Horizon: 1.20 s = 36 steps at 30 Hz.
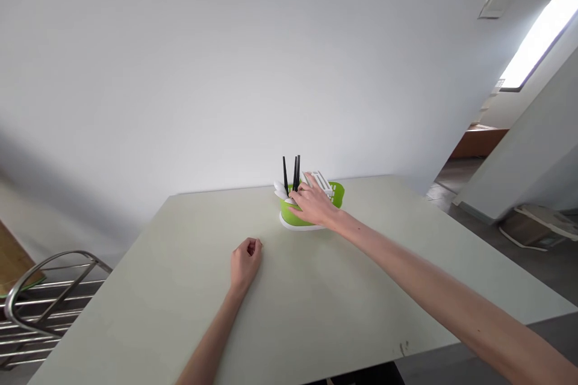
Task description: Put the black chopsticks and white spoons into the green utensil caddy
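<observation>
A green cutlery holder (pixel 289 215) with a white base stands near the back edge of the table. Black chopsticks (pixel 285 174) rise from its left part, and white spoons (pixel 280 190) lean out at its left end. On its right part sits a white slotted rack (pixel 324 183). My right hand (pixel 313 201) reaches over the holder's front with its fingers apart, close to the chopsticks and the rack; whether the fingertips touch them is unclear. Apart from the holder, my left hand (pixel 246 260) rests on the table, fingers curled in, with nothing visible in it.
The pale table (pixel 180 277) meets a white wall (pixel 226 72) at its back. To the left stands a metal tube rack (pixel 49 307). A bin-like container (pixel 537 228) is on the floor at the right, near a bright window (pixel 537 42).
</observation>
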Available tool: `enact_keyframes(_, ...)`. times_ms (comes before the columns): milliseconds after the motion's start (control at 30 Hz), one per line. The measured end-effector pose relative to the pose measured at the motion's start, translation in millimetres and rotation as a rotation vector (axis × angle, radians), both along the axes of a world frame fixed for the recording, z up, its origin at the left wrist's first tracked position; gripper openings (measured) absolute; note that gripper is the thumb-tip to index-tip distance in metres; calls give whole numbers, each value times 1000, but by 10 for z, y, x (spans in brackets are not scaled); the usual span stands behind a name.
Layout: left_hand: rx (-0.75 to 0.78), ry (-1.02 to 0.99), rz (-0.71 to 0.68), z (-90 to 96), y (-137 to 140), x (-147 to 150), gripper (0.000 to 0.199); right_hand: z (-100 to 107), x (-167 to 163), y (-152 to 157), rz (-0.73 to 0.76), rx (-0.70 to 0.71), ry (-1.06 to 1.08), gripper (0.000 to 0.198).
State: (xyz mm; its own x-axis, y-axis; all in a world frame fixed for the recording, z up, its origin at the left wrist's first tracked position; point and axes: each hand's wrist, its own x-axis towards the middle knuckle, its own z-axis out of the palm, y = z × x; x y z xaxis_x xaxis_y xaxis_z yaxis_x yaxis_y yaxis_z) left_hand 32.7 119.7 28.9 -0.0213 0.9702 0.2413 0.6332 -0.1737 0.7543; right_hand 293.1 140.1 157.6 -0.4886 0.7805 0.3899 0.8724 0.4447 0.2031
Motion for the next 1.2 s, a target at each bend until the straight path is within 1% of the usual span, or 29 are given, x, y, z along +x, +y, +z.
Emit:
enact_keyframes(67,2,11,3,-5,8,2,35,15,105,-51,33,14,43,37)
enact_keyframes(100,2,16,5,-5,13,4,35,14,165,-74,26,36,68,43)
enact_keyframes(167,0,27,8,1,20,10,34,-7,279,-109,-32,60,110,59)
enact_keyframes(233,-9,37,8,19,16,16,35,-39,365,-132,-103,24,137,68)
enact_keyframes(267,-15,44,8,32,10,19,35,-53,395,-140,-126,-4,145,67)
enact_keyframes(333,-27,63,6,61,-8,22,36,-67,438,-152,-155,-38,158,60)
enact_keyframes(433,-29,91,2,100,-35,25,37,-49,526,-174,-191,-44,170,50)
enact_keyframes(500,-29,105,4,119,-41,30,37,-30,655,-188,-216,-58,174,46)
enact_keyframes(567,-34,122,9,136,-36,39,36,-25,853,-192,-237,-74,185,44)
enact_keyframes(633,-38,141,11,152,-26,48,36,-42,1105,-181,-260,-86,208,46)
enact_keyframes(800,-26,186,10,192,-19,67,37,-156,1795,-112,-359,-94,258,50)
enact_keyframes(933,-31,208,5,202,-11,77,40,-239,2252,-54,-408,-130,305,53)
enact_keyframes(1067,-35,231,-23,184,27,76,41,-283,2548,32,-436,-168,319,55)
enact_keyframes(1200,-65,201,-95,200,-9,56,44,-290,2645,45,-454,-153,288,56)
